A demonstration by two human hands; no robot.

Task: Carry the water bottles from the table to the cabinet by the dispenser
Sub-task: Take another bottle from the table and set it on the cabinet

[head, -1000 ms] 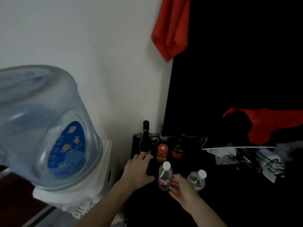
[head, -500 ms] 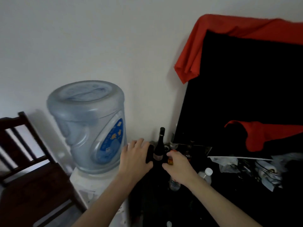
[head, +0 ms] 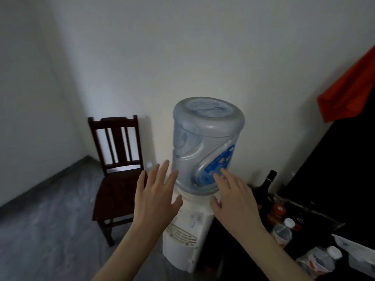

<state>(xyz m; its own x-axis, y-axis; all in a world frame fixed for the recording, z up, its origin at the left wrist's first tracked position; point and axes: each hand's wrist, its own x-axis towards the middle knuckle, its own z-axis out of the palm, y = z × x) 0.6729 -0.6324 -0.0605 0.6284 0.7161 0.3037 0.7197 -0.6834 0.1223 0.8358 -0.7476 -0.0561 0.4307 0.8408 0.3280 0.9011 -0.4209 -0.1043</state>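
Your left hand (head: 157, 196) and your right hand (head: 233, 196) are both spread flat, fingers straight, holding nothing, in front of the dispenser (head: 188, 232) with its big jug (head: 205, 142). Two water bottles (head: 282, 232) (head: 319, 260) stand on the dark cabinet (head: 316, 224) at the right, near a dark glass bottle (head: 266, 185).

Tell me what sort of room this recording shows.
Probably a plain room in a home or small office: a water dispenser against a bare white wall, a dark wooden chair beside it, and a dark cabinet crowded with bottles.
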